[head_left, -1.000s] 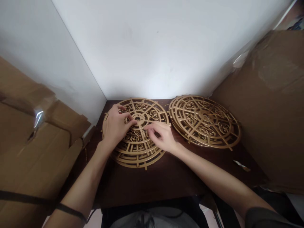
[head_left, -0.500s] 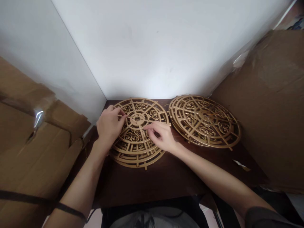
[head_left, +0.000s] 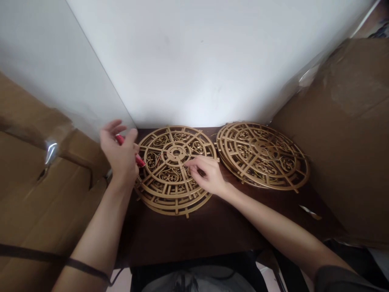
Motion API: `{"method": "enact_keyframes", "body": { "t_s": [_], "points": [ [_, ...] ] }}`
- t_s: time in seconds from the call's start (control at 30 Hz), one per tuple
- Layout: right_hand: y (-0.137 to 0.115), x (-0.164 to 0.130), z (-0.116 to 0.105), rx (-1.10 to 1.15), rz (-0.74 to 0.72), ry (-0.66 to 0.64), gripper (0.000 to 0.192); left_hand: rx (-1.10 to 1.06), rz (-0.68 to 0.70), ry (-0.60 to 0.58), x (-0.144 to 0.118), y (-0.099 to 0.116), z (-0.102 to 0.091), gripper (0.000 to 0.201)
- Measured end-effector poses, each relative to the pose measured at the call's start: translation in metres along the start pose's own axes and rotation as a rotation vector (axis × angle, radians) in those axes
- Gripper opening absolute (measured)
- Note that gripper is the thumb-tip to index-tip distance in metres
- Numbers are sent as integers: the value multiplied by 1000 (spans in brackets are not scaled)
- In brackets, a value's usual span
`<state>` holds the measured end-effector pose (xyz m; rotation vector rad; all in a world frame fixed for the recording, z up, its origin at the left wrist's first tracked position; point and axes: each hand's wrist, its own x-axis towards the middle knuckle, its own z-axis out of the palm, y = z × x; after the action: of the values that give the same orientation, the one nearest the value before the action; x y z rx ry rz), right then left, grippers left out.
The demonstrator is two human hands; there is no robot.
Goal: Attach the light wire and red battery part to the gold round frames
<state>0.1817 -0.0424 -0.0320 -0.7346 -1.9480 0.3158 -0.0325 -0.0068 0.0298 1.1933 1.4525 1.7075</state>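
A gold round openwork panel (head_left: 159,177) with scroll patterns lies on top of another, in a stack before me. Off its left edge is my left hand (head_left: 120,150), fingers partly spread and slightly blurred, with a red tool (head_left: 140,160) across the palm behind the thumb. What kind of tool it is I cannot make out. Just right of the panel's hub (head_left: 176,153), my right hand (head_left: 205,172) rests low over the openwork, thumb and forefinger pinched together. A thin wire shows near those fingertips.
To the right lies a second stack of gold round panels (head_left: 264,156). A small pale blade-like piece (head_left: 310,212) lies on the dark tabletop (head_left: 182,239). Cardboard stands at left (head_left: 45,194) and right (head_left: 343,142), with a white wall (head_left: 194,65) behind.
My left hand has moved left, away from the panel's hub, and turned so that the red tool shows. My right hand has stayed in place with its pinch.
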Motion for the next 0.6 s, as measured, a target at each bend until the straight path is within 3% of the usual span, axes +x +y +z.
{"method": "enact_keyframes", "body": {
  "t_s": [0.1, 0.2, 0.4, 0.53, 0.6],
  "points": [
    [0, 0, 0, 1, -2, 2, 20, -353, -3, 8, -4, 17, -3, 45],
    [1, -1, 0, -2, 10, -1, 20, -556, -120, -200, -8, 28, -2, 35],
    [-1, 0, -1, -3, 5, 12, 19, -548, -438, -646, -15, 25, 8, 26],
    [-2, 1, -1, -20, 24, 23, 19, -281, -657, -995, -16, 17, 7, 5],
    [-2, 0, -1, -28, 28, 24, 19, -149, -714, -1111, -17, 14, 6, 5]
  ]
}}
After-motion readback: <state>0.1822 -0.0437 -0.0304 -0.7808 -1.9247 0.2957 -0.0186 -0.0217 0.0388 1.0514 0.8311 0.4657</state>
